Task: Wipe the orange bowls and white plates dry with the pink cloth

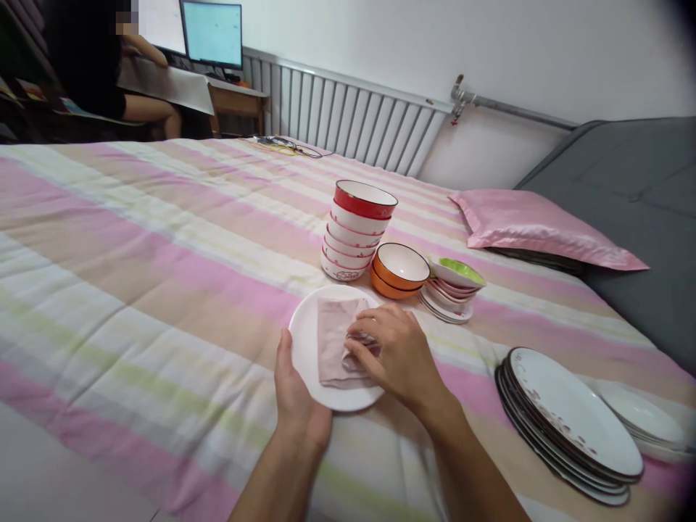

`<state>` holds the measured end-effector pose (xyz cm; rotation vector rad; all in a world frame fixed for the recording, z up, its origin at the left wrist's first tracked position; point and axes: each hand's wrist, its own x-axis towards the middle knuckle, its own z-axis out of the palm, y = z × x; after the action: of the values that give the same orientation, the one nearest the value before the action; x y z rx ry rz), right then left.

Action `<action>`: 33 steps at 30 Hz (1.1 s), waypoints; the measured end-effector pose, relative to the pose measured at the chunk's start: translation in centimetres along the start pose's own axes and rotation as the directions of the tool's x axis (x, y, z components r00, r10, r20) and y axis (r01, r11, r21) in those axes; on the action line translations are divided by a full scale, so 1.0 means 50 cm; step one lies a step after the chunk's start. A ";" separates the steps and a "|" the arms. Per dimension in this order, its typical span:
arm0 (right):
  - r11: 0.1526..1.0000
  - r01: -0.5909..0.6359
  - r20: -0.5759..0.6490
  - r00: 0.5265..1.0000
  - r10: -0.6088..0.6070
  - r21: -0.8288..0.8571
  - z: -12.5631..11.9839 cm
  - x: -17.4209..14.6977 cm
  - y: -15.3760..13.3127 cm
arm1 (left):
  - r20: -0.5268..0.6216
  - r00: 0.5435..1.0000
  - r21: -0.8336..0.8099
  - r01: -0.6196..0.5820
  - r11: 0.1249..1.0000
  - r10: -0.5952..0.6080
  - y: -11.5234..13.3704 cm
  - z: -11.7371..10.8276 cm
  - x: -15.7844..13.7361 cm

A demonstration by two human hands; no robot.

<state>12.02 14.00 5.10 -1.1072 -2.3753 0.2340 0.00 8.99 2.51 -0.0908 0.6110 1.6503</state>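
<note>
A white round plate (304, 348) is held up over the bed by my left hand (299, 399), its thumb at the left rim and the other fingers hidden beneath. On the plate lies a folded pale pink cloth (333, 341). My right hand (394, 351) pinches a bunched part of this cloth between bent fingers and thumb, over the plate's right side. Just beyond the plate stands a tall stack of white and red bowls (356, 232). Beside it sit two nested orange bowls (396, 279).
Small dishes topped by a green-lined one (457, 279) are stacked right of the orange bowls. Oval plates (576, 413) and white dishes (647, 417) lie at the right. A pink pillow (538, 225), cables (288, 147) and a seated person (87, 65) are farther off.
</note>
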 end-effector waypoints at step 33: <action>0.944 -0.302 -0.472 0.818 0.330 0.136 -0.037 0.001 0.093 | -0.166 0.983 0.104 -0.067 0.992 0.084 0.000 0.007 0.001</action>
<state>16.03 16.98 5.07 -1.3492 -1.7215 0.1108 0.11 9.20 2.78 -0.1397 0.8338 1.6938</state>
